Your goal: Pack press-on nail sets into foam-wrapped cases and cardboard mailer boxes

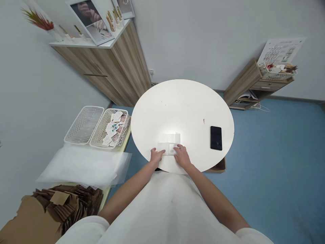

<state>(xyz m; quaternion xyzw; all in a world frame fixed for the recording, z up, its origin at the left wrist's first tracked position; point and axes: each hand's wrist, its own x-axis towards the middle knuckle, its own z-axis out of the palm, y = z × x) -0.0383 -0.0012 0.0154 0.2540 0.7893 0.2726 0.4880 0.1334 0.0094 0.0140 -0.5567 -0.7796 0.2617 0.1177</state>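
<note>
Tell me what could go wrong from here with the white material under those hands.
The thin white material might crease or shift unevenly, as the left hand and right hand touch it at opposite sides. It also lies near the front edge of the round table, so it could slip off.

Sheet [170, 138] on table [182, 105], phone [216, 138] to its right, baskets [102, 128] left
</note>
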